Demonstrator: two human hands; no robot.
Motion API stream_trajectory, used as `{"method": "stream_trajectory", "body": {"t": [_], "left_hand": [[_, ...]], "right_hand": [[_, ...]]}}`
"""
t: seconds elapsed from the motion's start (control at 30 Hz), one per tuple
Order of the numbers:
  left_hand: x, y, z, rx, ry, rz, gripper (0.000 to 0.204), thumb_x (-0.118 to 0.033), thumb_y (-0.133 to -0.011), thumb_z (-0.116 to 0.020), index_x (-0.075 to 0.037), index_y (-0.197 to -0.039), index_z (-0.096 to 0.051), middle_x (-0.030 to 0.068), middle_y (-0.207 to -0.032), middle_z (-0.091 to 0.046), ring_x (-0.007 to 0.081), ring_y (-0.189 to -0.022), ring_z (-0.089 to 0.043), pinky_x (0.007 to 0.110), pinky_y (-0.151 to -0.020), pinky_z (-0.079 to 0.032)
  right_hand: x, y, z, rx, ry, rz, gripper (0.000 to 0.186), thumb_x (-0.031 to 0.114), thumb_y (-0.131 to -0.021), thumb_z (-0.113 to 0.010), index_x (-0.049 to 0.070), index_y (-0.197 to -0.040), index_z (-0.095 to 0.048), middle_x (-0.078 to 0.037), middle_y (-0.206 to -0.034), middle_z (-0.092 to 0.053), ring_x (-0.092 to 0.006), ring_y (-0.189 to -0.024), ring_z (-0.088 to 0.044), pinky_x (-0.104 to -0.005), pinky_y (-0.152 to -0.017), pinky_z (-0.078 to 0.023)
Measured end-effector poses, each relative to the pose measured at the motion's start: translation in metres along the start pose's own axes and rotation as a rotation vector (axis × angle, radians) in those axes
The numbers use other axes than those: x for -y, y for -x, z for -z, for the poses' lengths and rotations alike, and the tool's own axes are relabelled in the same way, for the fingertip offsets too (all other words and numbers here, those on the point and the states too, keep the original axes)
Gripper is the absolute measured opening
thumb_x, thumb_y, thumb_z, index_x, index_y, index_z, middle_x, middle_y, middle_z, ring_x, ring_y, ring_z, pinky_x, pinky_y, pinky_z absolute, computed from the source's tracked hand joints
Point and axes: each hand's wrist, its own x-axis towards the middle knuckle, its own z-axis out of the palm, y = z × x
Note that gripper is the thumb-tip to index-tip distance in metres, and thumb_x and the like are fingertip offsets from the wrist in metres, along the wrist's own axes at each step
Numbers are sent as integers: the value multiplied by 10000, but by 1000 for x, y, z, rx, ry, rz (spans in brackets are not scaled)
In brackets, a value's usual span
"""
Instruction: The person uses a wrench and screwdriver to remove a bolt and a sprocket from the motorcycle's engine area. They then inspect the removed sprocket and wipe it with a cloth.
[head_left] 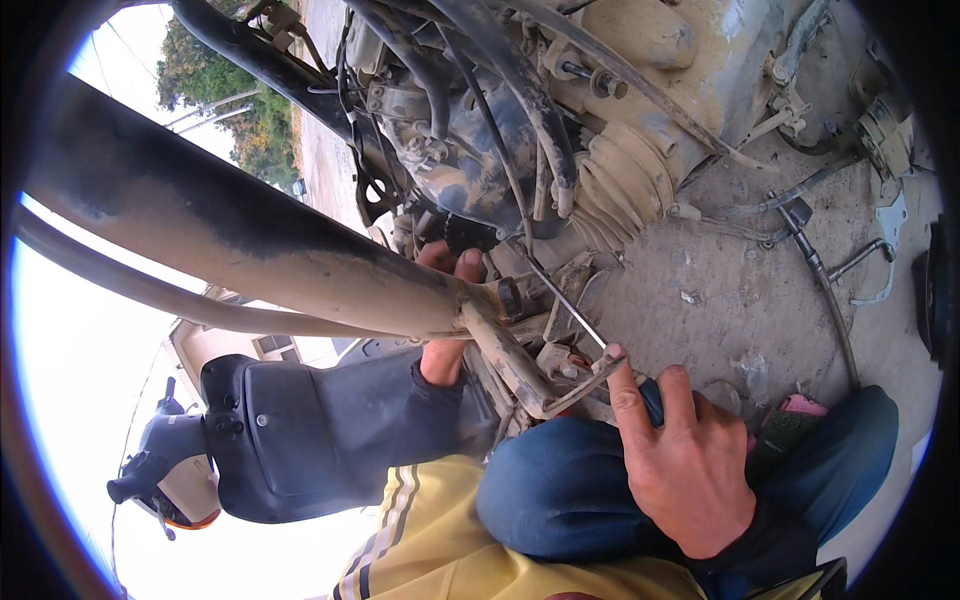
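My right hand (690, 465) is closed around the dark handle of a screwdriver (570, 305), with the index finger stretched along toward its shaft. The thin metal shaft slants up and left to the parts under a dusty motorcycle engine (455, 165); its tip cannot be made out. Behind a thick muddy frame tube (300, 255) reaches my left hand (445, 262). Its bent fingers show above the tube next to a small black part (470, 235), and the wrist shows below. What those fingers grip is mostly hidden by the tube.
A ribbed rubber boot (625, 185) and hanging hoses surround the engine. On the concrete ground at right lie a socket handle tool (810, 250) and a pale metal bracket (885, 250). My bent knee (560, 490) is close below the frame. A parked scooter (290, 430) stands beyond.
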Motion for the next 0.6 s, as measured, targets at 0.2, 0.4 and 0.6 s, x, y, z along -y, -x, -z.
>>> {"method": "stream_trajectory", "body": {"t": [0.2,0.4,0.6], "left_hand": [[10,-4,3,45,-109,-76,353,-128,-934,-769,-95,-1219,-563,-38,-880,-576,69,-773,-525,241,-671,-434],[6,2,5,40,-118,-35,342,-114,-932,-769,-96,-1211,-572,-39,-894,-586,66,-775,-530,238,-685,-444],[7,-2,6,48,-91,-118,290,-104,-923,-777,-101,-1161,-612,-31,-929,-628,64,-773,-540,237,-690,-448]], "right_hand": [[-3,-3,-5,7,10,-33,622,56,-838,-614,17,-1450,-511,-152,-945,-508,-272,-584,-605,-384,-520,-520],[-11,-3,-12,-16,-52,-16,602,55,-849,-611,37,-1446,-530,-147,-943,-515,-267,-556,-598,-379,-503,-513],[-17,6,-6,-37,-76,15,596,39,-842,-616,36,-1435,-550,-136,-919,-503,-257,-538,-577,-373,-486,-501]]}}
